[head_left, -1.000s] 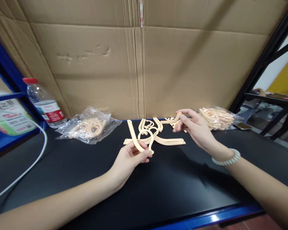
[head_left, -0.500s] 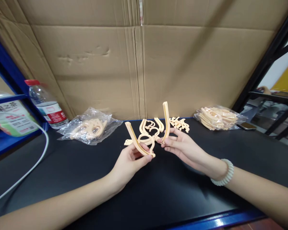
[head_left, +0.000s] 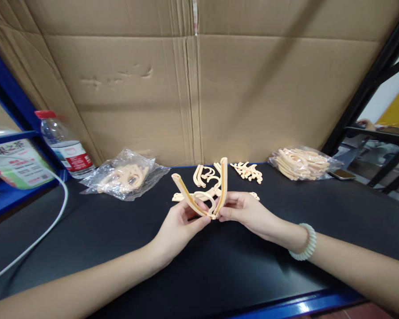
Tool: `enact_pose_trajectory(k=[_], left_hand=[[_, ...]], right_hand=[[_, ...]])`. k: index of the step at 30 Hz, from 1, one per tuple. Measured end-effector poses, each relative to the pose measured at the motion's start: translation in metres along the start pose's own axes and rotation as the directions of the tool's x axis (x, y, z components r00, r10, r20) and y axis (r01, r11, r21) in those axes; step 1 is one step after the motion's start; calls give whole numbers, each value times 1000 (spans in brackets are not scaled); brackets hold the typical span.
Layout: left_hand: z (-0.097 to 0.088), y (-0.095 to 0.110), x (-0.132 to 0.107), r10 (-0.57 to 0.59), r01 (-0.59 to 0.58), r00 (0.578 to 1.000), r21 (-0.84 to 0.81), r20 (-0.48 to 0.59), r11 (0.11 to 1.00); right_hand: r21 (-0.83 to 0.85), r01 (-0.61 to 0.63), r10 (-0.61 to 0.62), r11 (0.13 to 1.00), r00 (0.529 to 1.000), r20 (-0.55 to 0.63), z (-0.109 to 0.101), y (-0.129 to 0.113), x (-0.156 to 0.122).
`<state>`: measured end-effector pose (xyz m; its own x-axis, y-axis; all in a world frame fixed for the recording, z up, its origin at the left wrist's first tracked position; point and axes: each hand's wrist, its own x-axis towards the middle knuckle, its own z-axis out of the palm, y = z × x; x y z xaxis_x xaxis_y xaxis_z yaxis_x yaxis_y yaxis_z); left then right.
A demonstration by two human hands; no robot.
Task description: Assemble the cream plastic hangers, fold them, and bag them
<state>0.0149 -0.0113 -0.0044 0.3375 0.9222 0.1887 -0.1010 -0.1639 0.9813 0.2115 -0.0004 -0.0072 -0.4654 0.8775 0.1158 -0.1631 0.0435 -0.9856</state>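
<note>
My left hand pinches the lower end of a cream curved plastic arm that slants up to the left. My right hand pinches a second cream arm standing almost upright. The two arms' lower ends meet between my fingertips, forming a V above the black table. Just behind the hands lie loose cream hooks and arms and a small heap of short cream pieces.
A clear bag of cream parts lies at the back left, another bag of curved arms at the back right, beside a dark phone. A water bottle and white cable are at the left. Cardboard walls the back.
My right hand has brought a cream arm from the back right pile over to the left hand's arm, turning it upright; their lower ends now meet. The left hand has barely moved.
</note>
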Motion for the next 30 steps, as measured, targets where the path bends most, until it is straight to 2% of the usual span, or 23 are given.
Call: enact_pose_trajectory(k=[8, 17, 30], left_hand=[[0, 1, -1, -3, 4, 1000, -16, 27, 1000], [0, 1, -2, -37, 38, 999, 13, -20, 999], [2, 0, -3, -30, 28, 997, -18, -74, 999]], right_hand=[[-66, 23, -24, 998, 1000, -17, 2, -1, 0], [-159, 126, -133, 979, 991, -32, 4, 1, 2], [-200, 96, -115, 975, 990, -85, 10, -4, -1]])
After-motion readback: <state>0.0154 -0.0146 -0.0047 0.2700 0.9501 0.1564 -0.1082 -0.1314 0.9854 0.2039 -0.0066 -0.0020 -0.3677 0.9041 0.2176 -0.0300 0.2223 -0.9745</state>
